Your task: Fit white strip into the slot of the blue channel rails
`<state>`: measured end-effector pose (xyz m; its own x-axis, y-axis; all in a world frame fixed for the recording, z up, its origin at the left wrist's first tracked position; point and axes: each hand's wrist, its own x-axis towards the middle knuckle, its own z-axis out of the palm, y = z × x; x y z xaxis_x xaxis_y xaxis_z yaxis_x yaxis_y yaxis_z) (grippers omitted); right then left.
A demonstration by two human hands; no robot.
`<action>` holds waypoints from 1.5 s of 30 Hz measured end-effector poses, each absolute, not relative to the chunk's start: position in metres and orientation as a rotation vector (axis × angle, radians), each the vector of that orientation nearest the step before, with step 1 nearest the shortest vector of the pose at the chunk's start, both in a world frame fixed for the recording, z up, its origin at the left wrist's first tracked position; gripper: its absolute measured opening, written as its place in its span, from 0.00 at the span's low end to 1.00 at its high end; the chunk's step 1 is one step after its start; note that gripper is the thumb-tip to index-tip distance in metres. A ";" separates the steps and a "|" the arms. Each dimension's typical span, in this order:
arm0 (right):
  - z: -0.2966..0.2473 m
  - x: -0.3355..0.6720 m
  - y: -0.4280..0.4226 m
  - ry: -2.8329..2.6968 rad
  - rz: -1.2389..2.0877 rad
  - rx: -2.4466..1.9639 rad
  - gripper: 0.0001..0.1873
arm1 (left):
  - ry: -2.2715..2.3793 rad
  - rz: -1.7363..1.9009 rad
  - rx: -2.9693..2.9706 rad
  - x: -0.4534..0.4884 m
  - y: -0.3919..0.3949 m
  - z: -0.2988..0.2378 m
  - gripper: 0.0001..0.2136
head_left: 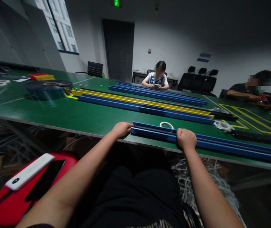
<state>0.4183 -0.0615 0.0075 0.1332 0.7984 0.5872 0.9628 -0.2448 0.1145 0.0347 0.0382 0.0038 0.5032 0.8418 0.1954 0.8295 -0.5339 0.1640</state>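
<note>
Two bare hands are working at a green tabletop (97, 118), and both are holding one long blue strip (156, 133) that is running from the centre of the frame to its right edge, along the tabletop's near edge. The left hand (123, 129), at centre, is pinching the strip's left end between its fingers; the right hand (187, 138), right of centre, is closing in a fist around it farther along. One white ring (166, 123) is lying just behind the strip, between the hands.

Across the middle of the frame, one more blue length (147, 110) is lying beside a yellow strip (140, 100). Beyond them a group of blue strips (154, 92) is resting close together, too tightly to count. At left, one large dark roll (45, 91) is sitting on the tabletop.

Two other people are sitting farther back: one person in a white top (152, 80) at upper centre, holding a phone-like object (157, 85), and one person in a dark top (241, 90) at upper right. At lower left, one red stool (6, 207) is carrying two things: a white device (29, 171) and a black slab (45, 180).
</note>
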 end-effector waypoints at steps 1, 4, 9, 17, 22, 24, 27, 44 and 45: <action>0.007 0.418 -0.062 -1.719 -0.799 -2.121 0.24 | 1.495 0.389 2.686 0.035 0.038 0.004 0.18; 0.008 0.418 -0.062 -1.723 -0.801 -2.110 0.23 | 1.507 0.419 2.716 0.035 0.037 0.002 0.17; 0.007 0.418 -0.062 -1.726 -0.806 -2.105 0.24 | 1.522 0.425 2.746 0.035 0.036 0.000 0.17; 0.007 0.419 -0.061 -1.724 -0.798 -2.090 0.24 | 1.542 0.467 2.782 0.035 0.036 -0.002 0.19; 0.006 0.419 -0.060 -1.717 -0.784 -2.095 0.23 | 1.519 0.435 2.777 0.034 0.037 -0.002 0.19; 0.006 0.419 -0.060 -1.719 -0.778 -2.099 0.23 | 1.513 0.425 2.756 0.034 0.038 -0.002 0.18; 0.007 0.419 -0.061 -1.720 -0.775 -2.106 0.23 | 1.515 0.419 2.734 0.034 0.039 -0.001 0.18; 0.010 0.415 -0.062 -1.716 -0.783 -2.140 0.24 | 1.515 0.407 2.807 0.034 0.036 -0.001 0.17; 0.010 0.415 -0.062 -1.716 -0.780 -2.142 0.24 | 1.508 0.404 2.809 0.034 0.037 -0.001 0.17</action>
<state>0.4153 -0.0625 0.0100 0.1452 0.8065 0.5732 0.9621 -0.2503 0.1085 0.0337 0.0366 -0.0005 0.5287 0.8101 0.2533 0.8283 -0.5576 0.0545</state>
